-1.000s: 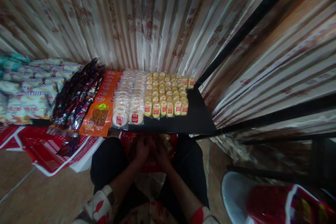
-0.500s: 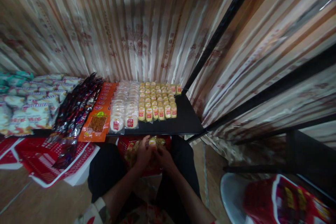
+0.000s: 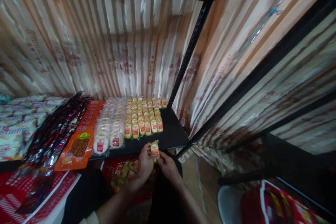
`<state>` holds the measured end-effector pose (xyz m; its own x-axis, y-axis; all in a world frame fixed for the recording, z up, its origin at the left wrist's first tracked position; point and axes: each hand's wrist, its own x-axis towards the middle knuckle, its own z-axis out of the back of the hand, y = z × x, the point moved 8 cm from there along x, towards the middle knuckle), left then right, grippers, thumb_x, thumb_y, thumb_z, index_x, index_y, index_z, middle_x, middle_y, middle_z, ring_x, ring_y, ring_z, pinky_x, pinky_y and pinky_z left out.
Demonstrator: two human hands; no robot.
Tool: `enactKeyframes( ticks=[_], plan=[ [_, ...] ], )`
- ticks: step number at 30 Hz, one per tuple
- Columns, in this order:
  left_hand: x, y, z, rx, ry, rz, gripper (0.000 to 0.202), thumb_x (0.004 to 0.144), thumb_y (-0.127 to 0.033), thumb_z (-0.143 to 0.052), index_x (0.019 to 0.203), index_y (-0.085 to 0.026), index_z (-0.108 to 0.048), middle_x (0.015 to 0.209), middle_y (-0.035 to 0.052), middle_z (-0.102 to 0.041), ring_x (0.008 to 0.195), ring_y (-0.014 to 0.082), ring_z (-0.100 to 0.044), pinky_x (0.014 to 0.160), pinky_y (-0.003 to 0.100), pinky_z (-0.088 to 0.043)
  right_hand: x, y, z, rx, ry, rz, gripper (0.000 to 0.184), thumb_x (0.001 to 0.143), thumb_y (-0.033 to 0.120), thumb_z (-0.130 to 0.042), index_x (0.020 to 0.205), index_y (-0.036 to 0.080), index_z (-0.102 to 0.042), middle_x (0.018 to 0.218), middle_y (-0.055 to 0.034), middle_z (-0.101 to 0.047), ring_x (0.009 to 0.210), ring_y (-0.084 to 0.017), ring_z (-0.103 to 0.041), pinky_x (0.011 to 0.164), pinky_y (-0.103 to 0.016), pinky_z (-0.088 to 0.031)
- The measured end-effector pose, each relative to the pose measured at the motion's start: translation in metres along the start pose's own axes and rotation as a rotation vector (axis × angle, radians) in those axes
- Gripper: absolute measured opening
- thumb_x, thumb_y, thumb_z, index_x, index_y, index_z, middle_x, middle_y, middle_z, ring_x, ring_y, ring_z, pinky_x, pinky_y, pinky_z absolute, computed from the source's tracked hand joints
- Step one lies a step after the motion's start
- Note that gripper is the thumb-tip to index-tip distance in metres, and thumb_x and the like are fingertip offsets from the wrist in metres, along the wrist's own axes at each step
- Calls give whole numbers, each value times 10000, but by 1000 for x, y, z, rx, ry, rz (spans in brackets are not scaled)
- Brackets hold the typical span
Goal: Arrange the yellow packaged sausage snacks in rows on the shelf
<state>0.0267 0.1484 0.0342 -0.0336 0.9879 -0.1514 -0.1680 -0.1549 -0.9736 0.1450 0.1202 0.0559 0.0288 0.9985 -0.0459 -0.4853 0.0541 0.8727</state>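
Observation:
Between my two hands, just in front of the shelf edge, is a small yellow wrapped snack cake (image 3: 155,149) with a red and white label, held upright. My left hand (image 3: 146,161) grips its left side. My right hand (image 3: 167,165) pinches it low on the right. Beneath my left forearm, a red basket (image 3: 106,168) holds more yellow wrapped cakes (image 3: 123,174). Rows of the same cakes (image 3: 144,119) stand on the black shelf (image 3: 172,129) beyond my hands. To their left lie rows of round white wrapped crackers (image 3: 110,126).
An orange snack packet (image 3: 78,140), dark shiny packets (image 3: 55,129) and white packets (image 3: 18,126) line the shelf leftward. A black post (image 3: 189,52) rises at the shelf's back corner. Another red basket (image 3: 52,196) is at lower left; a red package (image 3: 286,203) is at lower right.
Both hands have lifted a yellow cake up from over the basket toward the shelf's front edge. The view has shifted, so the shelf appears lower and further left.

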Motion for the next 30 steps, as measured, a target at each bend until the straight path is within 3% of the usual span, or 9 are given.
enactKeyframes(
  ticks=[6, 11, 19, 30],
  plan=[
    [16, -38, -36, 94, 32, -127, 373, 763, -114, -484, 1134, -134, -515, 1023, 89, -626, 859, 136, -608, 816, 261, -489, 13, -5, 49, -300, -253, 25, 386, 824, 324, -423, 1087, 142, -637, 991, -115, -674, 932, -227, -614, 857, -337, -469],
    [29, -57, -62, 215, 34, -151, 354, 775, -117, -487, 1123, -168, -525, 1040, 73, -613, 905, 146, -596, 879, 279, -462, 22, -7, 72, -446, -418, 77, 402, 842, 295, -402, 1141, 104, -592, 1032, -139, -660, 963, -251, -587, 886, -377, -449],
    [48, -66, -92, 313, 46, -145, 345, 790, -146, -480, 1130, -176, -531, 1099, 92, -610, 1033, 189, -573, 941, 308, -433, 42, -38, 79, -480, -465, 79, 487, 714, 188, -461, 1189, 121, -543, 1038, -145, -643, 980, -262, -584, 874, -376, -459],
    [67, -74, -121, 344, 91, -151, 466, 748, -83, -443, 1210, -68, -500, 1187, 168, -569, 1129, 224, -525, 1017, 311, -381, 81, -57, 98, -358, -499, -19, 461, 787, 266, -385, 1171, 66, -544, 1021, -165, -638, 989, -263, -574, 866, -372, -453]
  ],
)
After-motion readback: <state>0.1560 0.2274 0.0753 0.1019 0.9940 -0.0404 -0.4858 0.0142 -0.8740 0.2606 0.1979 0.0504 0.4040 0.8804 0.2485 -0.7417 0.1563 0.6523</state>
